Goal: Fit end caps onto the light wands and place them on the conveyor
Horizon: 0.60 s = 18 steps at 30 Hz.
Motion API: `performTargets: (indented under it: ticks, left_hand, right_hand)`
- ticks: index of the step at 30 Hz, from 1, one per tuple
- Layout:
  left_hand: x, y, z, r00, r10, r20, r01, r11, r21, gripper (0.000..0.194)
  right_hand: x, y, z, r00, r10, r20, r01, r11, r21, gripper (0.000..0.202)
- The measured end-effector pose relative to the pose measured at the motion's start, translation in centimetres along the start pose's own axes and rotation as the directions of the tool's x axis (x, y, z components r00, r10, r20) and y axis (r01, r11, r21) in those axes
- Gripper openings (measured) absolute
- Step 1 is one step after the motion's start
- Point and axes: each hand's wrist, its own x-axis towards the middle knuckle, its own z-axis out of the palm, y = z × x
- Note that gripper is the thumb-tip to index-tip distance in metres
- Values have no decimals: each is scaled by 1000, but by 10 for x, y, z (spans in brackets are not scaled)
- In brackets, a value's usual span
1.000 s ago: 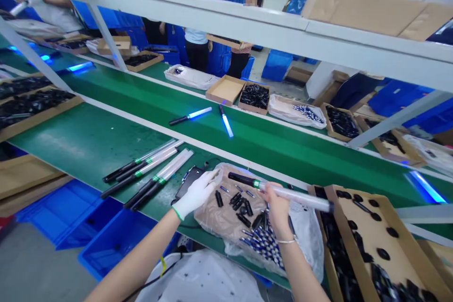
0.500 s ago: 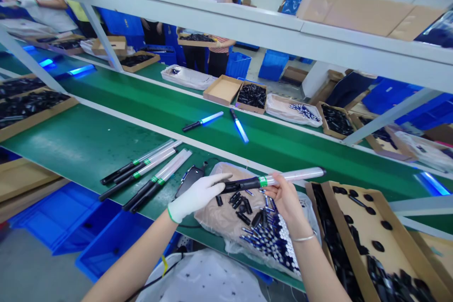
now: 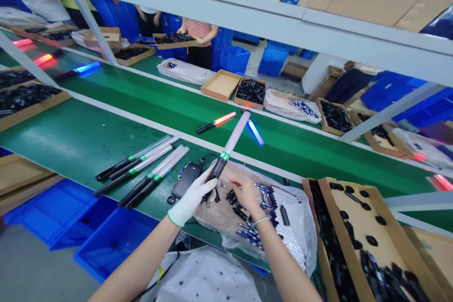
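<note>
My left hand (image 3: 193, 196), in a white glove, grips the black handle of a light stick (image 3: 233, 139). Its clear tube points up and away over the green belt, unlit, with a green band near the handle. My bare right hand (image 3: 246, 194) is over the plastic-lined tray (image 3: 309, 226), right of the handle; its fingers are bent close together, and whether something small is between them cannot be made out. Below and around it lie black caps and blue-and-silver cylinders (image 3: 249, 233). A black device (image 3: 187, 180) with a cable rests left of the tray.
Several unlit sticks (image 3: 170, 163) lie on the green table at left. A red-lit stick (image 3: 224, 119) and a blue-lit stick (image 3: 255, 133) are on the belt (image 3: 300, 151). Cardboard boxes (image 3: 392, 226) of black parts stand at right. Across the belt, a person (image 3: 201, 30) holds a box.
The held stick swung from pointing right to pointing up and away. My right hand let go of its tube and moved down-left over the tray. One belt stick turned from blue to red.
</note>
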Motion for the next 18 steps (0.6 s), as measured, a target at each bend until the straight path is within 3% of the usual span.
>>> performTargets:
  ticks: [4,8,11,13,16,18]
  left_hand:
    - [-7,-11,1,995,62,-73,-62,998,9,86]
    - [-10,-17,-1,988,26,-154,-33,998,-45,86]
    - [-8,-18,-3,966,-7,-258,-29,991,-132,78]
    - [-7,-16,-3,945,-3,-326,-37,993,-116,74]
    - [-4,-15,-3,924,114,-364,-111,993,30,69]
    - [-2,-16,-3,917,198,-347,-165,979,122,65]
  right_hand:
    - [0,21,51,999,-38,-2,38,989,-142,26]
    - [3,16,57,997,-65,-40,58,984,-166,33]
    - [-11,-12,41,991,-73,-112,84,992,94,28]
    - [-27,-44,29,978,-140,-156,175,956,237,19]
    - [-52,-93,18,920,-350,-178,375,916,140,11]
    - [-63,-113,18,868,-481,-123,487,873,32,20]
